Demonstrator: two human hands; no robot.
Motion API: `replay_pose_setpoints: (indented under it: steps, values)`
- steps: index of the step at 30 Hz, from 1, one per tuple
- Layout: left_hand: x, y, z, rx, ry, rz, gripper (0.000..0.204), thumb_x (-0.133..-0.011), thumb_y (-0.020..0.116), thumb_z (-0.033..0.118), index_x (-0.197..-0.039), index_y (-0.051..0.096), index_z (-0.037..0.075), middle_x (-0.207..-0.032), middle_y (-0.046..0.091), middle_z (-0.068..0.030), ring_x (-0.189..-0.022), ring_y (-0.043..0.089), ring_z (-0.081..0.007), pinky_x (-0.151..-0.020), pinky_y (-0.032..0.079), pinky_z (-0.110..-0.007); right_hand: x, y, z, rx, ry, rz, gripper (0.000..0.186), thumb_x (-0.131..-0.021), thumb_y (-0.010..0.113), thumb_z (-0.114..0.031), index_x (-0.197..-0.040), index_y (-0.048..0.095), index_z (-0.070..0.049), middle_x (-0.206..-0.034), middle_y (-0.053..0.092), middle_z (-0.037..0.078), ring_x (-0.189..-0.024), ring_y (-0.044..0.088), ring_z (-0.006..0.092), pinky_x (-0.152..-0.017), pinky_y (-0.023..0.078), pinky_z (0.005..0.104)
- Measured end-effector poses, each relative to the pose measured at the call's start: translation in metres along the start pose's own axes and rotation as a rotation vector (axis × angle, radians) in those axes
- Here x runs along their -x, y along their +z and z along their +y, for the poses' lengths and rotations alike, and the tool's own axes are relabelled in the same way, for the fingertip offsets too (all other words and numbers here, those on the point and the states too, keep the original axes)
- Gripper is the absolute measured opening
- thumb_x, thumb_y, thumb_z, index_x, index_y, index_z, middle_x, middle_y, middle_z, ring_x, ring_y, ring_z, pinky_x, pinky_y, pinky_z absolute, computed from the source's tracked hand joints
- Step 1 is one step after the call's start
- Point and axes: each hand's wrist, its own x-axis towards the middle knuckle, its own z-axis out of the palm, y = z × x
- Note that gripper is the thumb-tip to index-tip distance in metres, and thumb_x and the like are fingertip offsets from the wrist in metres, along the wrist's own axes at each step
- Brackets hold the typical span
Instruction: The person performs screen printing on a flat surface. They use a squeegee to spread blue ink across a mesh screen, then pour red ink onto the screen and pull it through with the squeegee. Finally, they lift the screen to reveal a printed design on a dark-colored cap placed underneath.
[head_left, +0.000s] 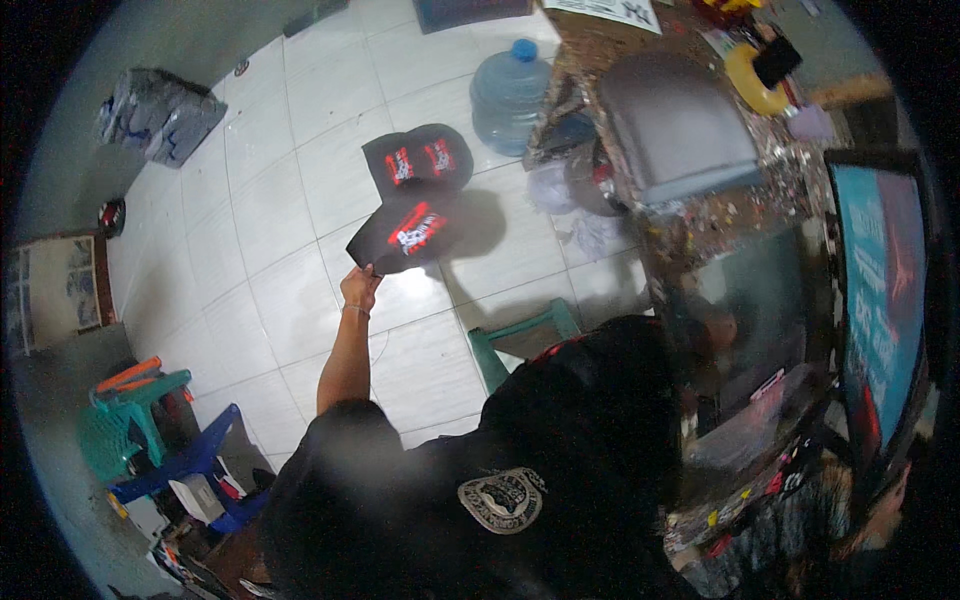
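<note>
My left hand [360, 288], reaching out over the floor, pinches the near corner of a black flat panel [385, 240]. One end of the panel is rounded, and it bears a red and white print. Just beyond it on the tiles lie black rounded panels [455, 172] with similar prints, side by side and partly overlapping. On the right, a dim skin-coloured patch [715, 332] past the black sleeve seems to be my right hand, near the worktable; its fingers cannot be made out.
A green stool [490, 360] stands close in front of me. Beyond it are a blue water jug [510, 95] and a paint-spattered table [640, 215] carrying a grey rounded board [680, 130]. Plastic-wrapped bundles [165, 115] sit far left; green [125, 425] and blue [190, 480] plastic stools stand near left.
</note>
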Motion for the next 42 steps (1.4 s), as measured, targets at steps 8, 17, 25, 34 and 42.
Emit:
replay_pose_setpoints:
  steps: [8,17,25,34,42]
  values:
    - [-0.151,-0.041,-0.061,0.464,0.097,0.352,0.023,-0.101,0.059,0.017,-0.11,0.058,-0.004,-0.094,0.065,-0.0128,-0.088,0.066,-0.0257,-0.069,0.062,-0.036,0.012,0.001,-0.019,0.07,0.114,-0.055,0.041,-0.101,0.047,-0.04,-0.108,0.063,-0.003,-0.101,0.054,0.009,-0.091,0.051,0.0213,-0.084,0.039,0.0361]
    - [-0.18,-0.087,-0.092,0.095,-0.303,0.66,0.05,-0.087,0.08,0.036,-0.116,0.062,0.0,-0.09,0.067,-0.012,-0.069,0.062,-0.0225,-0.051,0.051,-0.037,0.005,0.018,-0.041,0.07,0.111,-0.091,0.04,-0.103,0.045,-0.034,-0.122,0.06,-0.002,-0.118,0.056,0.011,-0.106,0.053,0.0233,-0.095,0.039,0.0365]
    - [-0.05,0.036,-0.081,-0.841,0.395,0.555,0.034,-0.093,0.068,0.027,-0.109,0.071,-0.002,-0.098,0.073,-0.0204,-0.088,0.071,-0.0313,-0.083,0.055,-0.04,0.04,0.029,0.007,0.013,0.067,-0.119,0.043,-0.105,0.042,-0.029,-0.134,0.057,-0.002,-0.133,0.057,0.012,-0.12,0.055,0.025,-0.105,0.04,0.0368]
    - [0.276,0.376,0.02,-0.608,1.303,-1.136,0.023,-0.092,0.068,0.014,-0.112,0.069,0.003,-0.108,0.068,-0.0138,-0.102,0.062,-0.0312,-0.093,0.045,-0.042,0.068,-0.006,-0.131,-0.061,0.097,-0.057,0.049,-0.101,0.053,-0.046,-0.122,0.069,-0.005,-0.106,0.07,0.011,-0.094,0.063,0.0188,-0.089,0.046,0.0309]
    - [0.386,0.515,-0.082,-1.093,1.6,-2.014,0.068,-0.094,0.06,0.048,-0.15,0.045,0.012,-0.155,0.044,-0.008,-0.15,0.029,-0.0315,-0.124,0.013,-0.052,0.046,-0.035,-0.147,-0.06,0.124,0.03,0.064,-0.095,0.053,-0.058,-0.067,0.068,-0.002,-0.054,0.052,0.007,-0.051,0.049,0.0184,-0.054,0.041,0.0371]
